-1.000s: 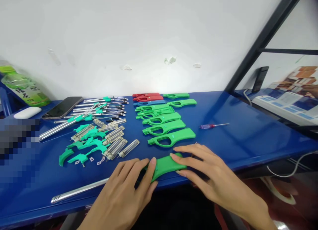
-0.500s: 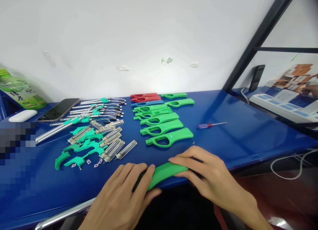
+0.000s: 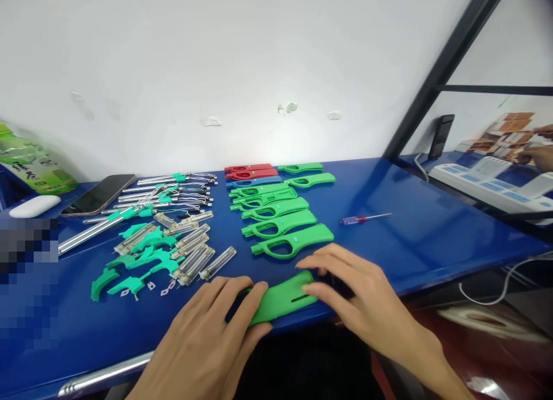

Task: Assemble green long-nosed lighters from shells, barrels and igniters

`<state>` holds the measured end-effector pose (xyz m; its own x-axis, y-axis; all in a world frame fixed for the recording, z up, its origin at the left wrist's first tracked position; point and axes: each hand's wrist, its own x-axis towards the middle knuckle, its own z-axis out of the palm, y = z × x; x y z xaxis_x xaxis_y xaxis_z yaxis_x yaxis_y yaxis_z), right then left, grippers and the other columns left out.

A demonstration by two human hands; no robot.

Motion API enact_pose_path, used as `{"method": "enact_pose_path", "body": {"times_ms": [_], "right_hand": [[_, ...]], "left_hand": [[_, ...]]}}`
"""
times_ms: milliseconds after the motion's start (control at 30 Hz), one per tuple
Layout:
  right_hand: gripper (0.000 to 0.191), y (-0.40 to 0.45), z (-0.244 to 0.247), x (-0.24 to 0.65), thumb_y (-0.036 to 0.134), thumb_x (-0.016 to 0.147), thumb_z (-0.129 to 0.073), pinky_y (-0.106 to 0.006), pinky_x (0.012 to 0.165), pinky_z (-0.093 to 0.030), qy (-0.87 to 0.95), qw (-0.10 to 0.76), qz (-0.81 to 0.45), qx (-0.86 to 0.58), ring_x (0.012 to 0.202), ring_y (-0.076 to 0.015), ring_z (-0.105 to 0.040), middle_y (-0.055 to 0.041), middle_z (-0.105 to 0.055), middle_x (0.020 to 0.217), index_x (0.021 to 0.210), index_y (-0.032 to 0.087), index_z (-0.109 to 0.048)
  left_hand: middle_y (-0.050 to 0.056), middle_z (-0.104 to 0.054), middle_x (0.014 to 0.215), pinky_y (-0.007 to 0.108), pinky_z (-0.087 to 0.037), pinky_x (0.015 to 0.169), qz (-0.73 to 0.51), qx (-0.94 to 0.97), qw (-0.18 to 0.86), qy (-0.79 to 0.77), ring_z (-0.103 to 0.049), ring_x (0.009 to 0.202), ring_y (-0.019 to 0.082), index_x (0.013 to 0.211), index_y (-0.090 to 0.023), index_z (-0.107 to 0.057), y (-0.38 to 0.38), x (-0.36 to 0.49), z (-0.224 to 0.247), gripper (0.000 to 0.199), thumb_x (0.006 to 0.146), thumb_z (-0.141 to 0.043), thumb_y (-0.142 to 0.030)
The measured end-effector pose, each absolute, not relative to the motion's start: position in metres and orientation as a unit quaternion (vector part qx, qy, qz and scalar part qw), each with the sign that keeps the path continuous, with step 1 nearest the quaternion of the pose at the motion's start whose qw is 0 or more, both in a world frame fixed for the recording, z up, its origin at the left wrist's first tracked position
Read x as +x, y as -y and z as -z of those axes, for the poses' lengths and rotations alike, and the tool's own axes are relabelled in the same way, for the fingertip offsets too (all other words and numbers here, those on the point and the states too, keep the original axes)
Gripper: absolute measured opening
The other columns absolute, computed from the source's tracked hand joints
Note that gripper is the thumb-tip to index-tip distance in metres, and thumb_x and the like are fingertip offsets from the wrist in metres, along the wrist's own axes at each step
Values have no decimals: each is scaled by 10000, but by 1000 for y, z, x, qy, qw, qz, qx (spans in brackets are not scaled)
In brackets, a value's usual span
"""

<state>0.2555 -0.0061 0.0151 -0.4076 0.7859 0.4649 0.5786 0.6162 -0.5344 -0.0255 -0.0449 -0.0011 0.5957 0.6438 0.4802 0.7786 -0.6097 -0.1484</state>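
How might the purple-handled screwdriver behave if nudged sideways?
The screwdriver would probably roll or swivel, since it lies loose on a glossy, flat-looking tabletop. Its straight, thin metal shaft looks stiff, so it should move as one piece. The much thicker handle may make that end heavier.

A glossy blue table (image 3: pixel 367 256) carries several groups of small parts. At its left lie a rounded white case (image 3: pixel 35 206) and a dark phone (image 3: pixel 98 194), with silver metal tubes (image 3: pixel 144 200) fitted with teal collars and thin wires beside the phone. Nearer the front edge, teal plastic triggers (image 3: pixel 158 257) mingle with clear fuel tanks (image 3: pixel 194 263), and small flat pieces (image 3: pixel 167 288) lie just beside them. Toward the middle, red lighter handles (image 3: pixel 251 174), a blue lighter handle (image 3: pixel 254 182) and green lighter handles (image 3: pixel 302 237) form a stack of rows. A purple-handled screwdriver (image 3: pixel 365 218) lies apart to their right.
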Motion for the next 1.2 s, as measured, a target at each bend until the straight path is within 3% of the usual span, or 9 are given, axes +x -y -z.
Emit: {"method": "enact_pose_path", "body": {"times_ms": [133,233,333,467,700,967,1067,1200], "right_hand": [[158,-9,-23,289,328,1083,-585,-351,923,-578,767,412,-26,-491,971,-217,-759,-27,-795,1054,1069,275,-733],[221,-26,-28,320,378,1077,-573,-452,967,-563,773,353,51,-524,1042,-282,-752,-52,-810,1113,1124,278,-765],[242,-34,-26,333,455,1051,-620,-482,999,-567,813,296,18,-501,1062,-294,-760,-43,-821,1117,1113,294,-789],[222,-33,-17,325,472,1032,-665,-420,1010,-578,829,282,-52,-481,1119,-270,-764,-25,-818,1138,1107,311,-797],[216,-34,-13,313,374,1062,-615,-335,854,-587,822,286,-71,-487,930,-210,-769,-17,-792,1023,918,268,-735],[213,-25,-11,309,337,1076,-567,-298,787,-600,802,332,-73,-491,864,-202,-790,-11,-819,981,951,264,-723],[161,-20,-12,306,345,1071,-596,-302,848,-613,791,355,-79,-491,878,-197,-790,-11,-817,983,1087,267,-737],[256,-9,-17,296,259,1078,-605,-252,904,-588,810,371,-114,-440,962,-151,-754,-6,-779,1075,1295,314,-730]], "left_hand": [[83,-717,1284,414,-586,944,187,-874,166,416,-702,1120,263,1433,-208,-603,42,-24,-5,361,1128,-462,-340],[93,-716,1234,421,-582,920,200,-873,175,408,-701,1082,261,1391,-178,-625,40,-22,-7,355,1142,-426,-334],[96,-710,1241,429,-568,945,197,-873,196,402,-694,1097,264,1416,-167,-617,40,-22,-5,373,1143,-438,-347],[106,-707,1248,437,-554,950,188,-875,206,395,-690,1107,271,1438,-148,-608,40,-22,-4,389,1145,-431,-333],[118,-715,1229,450,-530,953,193,-873,226,387,-678,1106,284,1428,-125,-617,40,-21,-7,391,1151,-401,-297],[126,-729,1182,433,-504,935,187,-870,246,383,-672,1072,282,1426,-85,-602,39,-18,-6,408,1154,-369,-279],[95,-738,1173,431,-499,923,163,-876,240,385,-681,1046,274,1505,-139,-557,39,-18,-7,434,1122,-358,-186],[47,-736,1210,422,-480,947,131,-882,231,390,-678,1063,258,1584,-233,-487,42,-22,-6,705,937,-389,28]]}}
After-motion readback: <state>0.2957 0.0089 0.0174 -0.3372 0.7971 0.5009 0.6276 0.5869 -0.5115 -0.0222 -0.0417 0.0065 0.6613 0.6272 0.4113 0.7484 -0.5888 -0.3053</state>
